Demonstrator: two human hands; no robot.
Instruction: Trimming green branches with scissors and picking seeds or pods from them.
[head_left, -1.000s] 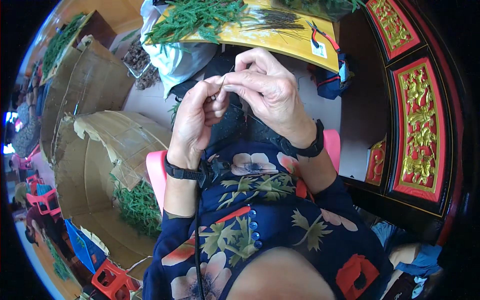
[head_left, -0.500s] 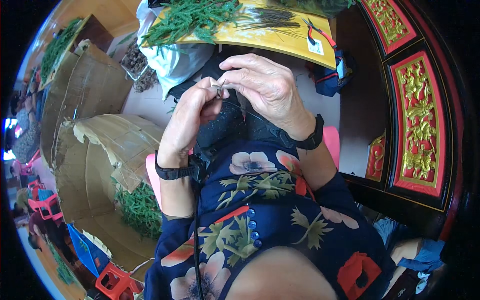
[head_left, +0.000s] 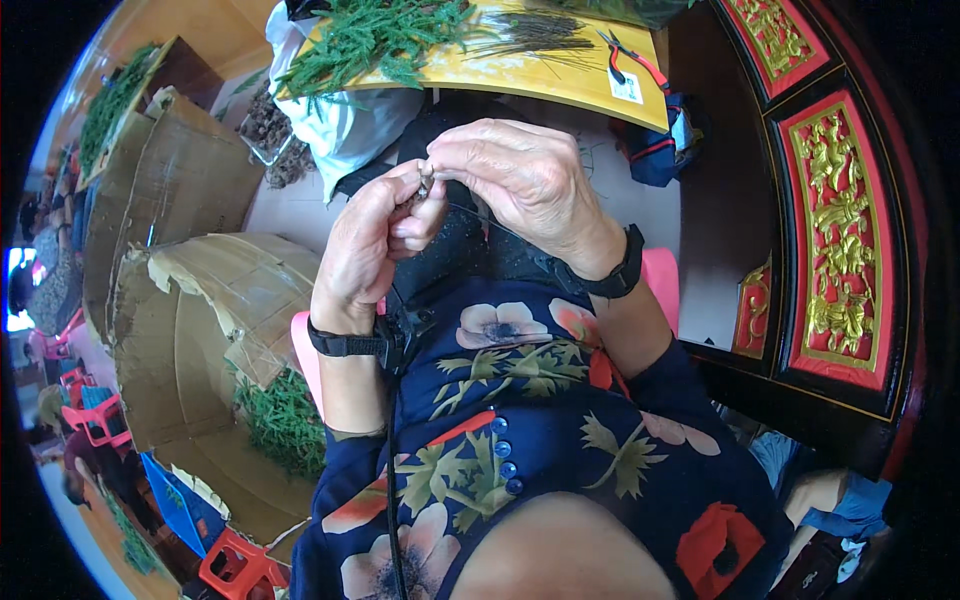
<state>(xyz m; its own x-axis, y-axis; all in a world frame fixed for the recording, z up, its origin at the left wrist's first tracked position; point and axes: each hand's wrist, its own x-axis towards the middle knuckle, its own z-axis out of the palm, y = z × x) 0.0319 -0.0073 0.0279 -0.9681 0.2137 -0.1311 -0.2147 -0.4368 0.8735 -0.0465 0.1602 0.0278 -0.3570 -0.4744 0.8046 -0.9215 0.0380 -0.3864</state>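
My left hand (head_left: 362, 235) is closed around a small brownish clump (head_left: 425, 184) that shows at its thumb and fingertips. Against the top of that clump, the fingertips of my right hand (head_left: 535, 185) are pressed together; what lies between them is too small to make out. A thin dark strand (head_left: 465, 212), like wire, runs from the clump beneath my right hand. Both hands meet above my lap, in front of the yellow table (head_left: 480, 72). On it lie green leafy sprigs (head_left: 375, 45), a bundle of thin dark wires (head_left: 540, 35) and red-handled pliers (head_left: 635, 62).
At my left stands a torn cardboard box (head_left: 180, 370) with green sprigs (head_left: 285, 420) inside. A white bag (head_left: 350, 135) and a basket of brown material (head_left: 275, 135) sit beside the table. Carved red-and-gold panels (head_left: 835, 235) line the right. People and stools are at far left.
Both hands have shifted slightly left. My right fingers have drawn closer together over the clump, and more of the clump now shows at my left fingertips.
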